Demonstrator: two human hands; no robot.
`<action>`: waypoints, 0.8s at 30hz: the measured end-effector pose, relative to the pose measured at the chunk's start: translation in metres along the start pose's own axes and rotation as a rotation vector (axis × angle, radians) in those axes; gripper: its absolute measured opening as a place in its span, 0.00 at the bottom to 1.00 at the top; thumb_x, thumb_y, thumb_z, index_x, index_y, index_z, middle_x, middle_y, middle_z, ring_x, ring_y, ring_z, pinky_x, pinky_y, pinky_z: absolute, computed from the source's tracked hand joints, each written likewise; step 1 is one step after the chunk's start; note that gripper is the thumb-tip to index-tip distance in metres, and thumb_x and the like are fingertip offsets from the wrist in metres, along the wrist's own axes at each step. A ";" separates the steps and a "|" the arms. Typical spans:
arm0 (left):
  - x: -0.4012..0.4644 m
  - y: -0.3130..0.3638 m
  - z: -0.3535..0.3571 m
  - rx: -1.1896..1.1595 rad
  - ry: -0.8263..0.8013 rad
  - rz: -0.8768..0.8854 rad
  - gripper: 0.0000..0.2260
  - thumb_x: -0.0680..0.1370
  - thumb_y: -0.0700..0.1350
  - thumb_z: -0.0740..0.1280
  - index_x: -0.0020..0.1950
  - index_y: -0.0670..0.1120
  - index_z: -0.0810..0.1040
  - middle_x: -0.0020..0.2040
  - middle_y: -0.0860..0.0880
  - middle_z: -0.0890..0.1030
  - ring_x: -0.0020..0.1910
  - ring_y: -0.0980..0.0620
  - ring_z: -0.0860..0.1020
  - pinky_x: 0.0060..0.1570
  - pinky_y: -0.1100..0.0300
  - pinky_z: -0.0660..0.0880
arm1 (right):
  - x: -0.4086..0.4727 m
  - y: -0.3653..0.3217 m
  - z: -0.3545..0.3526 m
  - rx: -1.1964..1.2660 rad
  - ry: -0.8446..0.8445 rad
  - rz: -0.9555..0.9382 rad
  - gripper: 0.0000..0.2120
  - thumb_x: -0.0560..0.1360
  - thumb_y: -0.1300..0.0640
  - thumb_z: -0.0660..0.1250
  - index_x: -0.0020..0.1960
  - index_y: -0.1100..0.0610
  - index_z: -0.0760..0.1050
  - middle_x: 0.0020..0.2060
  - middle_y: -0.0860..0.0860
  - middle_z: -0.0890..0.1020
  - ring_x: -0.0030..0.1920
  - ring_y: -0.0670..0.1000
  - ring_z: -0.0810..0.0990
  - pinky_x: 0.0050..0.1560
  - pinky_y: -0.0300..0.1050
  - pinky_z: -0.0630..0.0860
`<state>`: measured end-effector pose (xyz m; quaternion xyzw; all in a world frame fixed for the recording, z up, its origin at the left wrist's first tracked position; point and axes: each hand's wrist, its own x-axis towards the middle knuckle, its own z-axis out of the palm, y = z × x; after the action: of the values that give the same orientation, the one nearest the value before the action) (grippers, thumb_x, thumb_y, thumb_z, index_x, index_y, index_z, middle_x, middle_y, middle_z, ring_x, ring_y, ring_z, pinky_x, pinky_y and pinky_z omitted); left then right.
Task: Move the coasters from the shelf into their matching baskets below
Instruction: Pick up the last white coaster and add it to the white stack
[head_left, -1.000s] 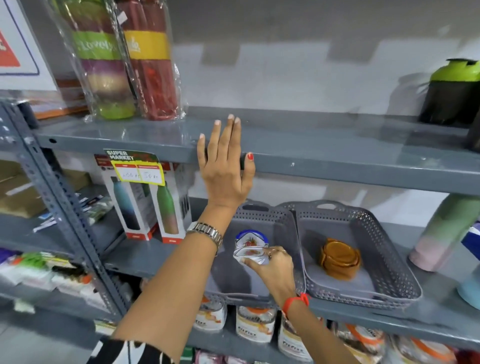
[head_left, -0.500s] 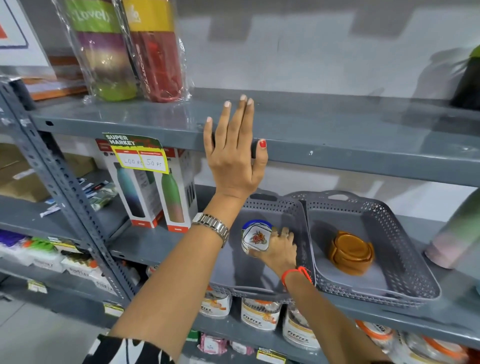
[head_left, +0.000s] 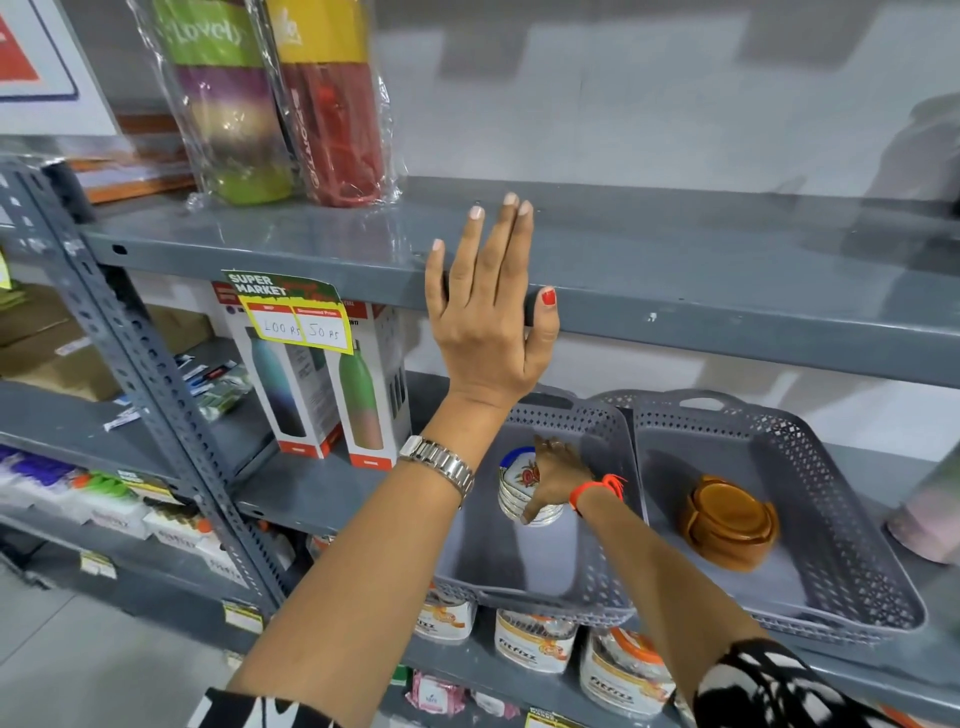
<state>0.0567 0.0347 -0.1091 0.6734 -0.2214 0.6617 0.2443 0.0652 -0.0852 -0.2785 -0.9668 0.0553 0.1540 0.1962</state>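
Note:
My right hand (head_left: 556, 475) is inside the left grey basket (head_left: 597, 597), closed around a white coaster set (head_left: 519, 480) with a blue rim and red flower print, which rests on the basket floor. My left hand (head_left: 491, 312) lies flat with fingers spread against the front edge of the upper grey shelf (head_left: 727, 291), holding nothing. The right grey basket (head_left: 857, 587) holds a brown wooden coaster set (head_left: 730, 522).
Wrapped bottles (head_left: 275, 104) stand on the upper shelf at the left. Boxed bottles (head_left: 332, 384) sit left of the baskets under a price tag (head_left: 291, 312). A pastel bottle (head_left: 930, 514) is at the right edge. Tubs (head_left: 535, 642) line the shelf below. A slotted upright (head_left: 145, 384) stands at left.
My right hand has lowered the white coaster set deeper into the left basket until it rests on the floor. My left hand has stayed on the upper shelf edge.

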 end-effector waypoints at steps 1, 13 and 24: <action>0.000 0.000 0.000 0.002 0.004 0.001 0.25 0.82 0.53 0.46 0.68 0.40 0.71 0.67 0.44 0.75 0.69 0.46 0.69 0.71 0.48 0.57 | 0.001 0.000 -0.001 -0.028 0.038 -0.004 0.45 0.57 0.50 0.82 0.67 0.57 0.65 0.66 0.57 0.73 0.63 0.60 0.73 0.63 0.53 0.74; 0.000 -0.001 0.002 0.000 0.027 0.009 0.24 0.82 0.53 0.45 0.69 0.42 0.69 0.66 0.45 0.75 0.68 0.46 0.69 0.69 0.46 0.60 | -0.001 -0.007 0.008 -0.092 0.055 0.147 0.58 0.58 0.34 0.75 0.76 0.58 0.51 0.75 0.59 0.56 0.74 0.62 0.54 0.69 0.59 0.65; -0.001 -0.001 -0.001 -0.002 0.011 0.015 0.24 0.82 0.53 0.46 0.69 0.41 0.70 0.67 0.45 0.74 0.69 0.47 0.68 0.70 0.47 0.59 | -0.044 0.067 -0.039 0.040 0.729 0.417 0.32 0.75 0.45 0.65 0.72 0.57 0.59 0.71 0.61 0.65 0.71 0.64 0.61 0.71 0.67 0.58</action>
<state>0.0565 0.0363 -0.1105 0.6678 -0.2261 0.6669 0.2411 0.0235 -0.1606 -0.2546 -0.9220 0.3188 -0.1628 0.1473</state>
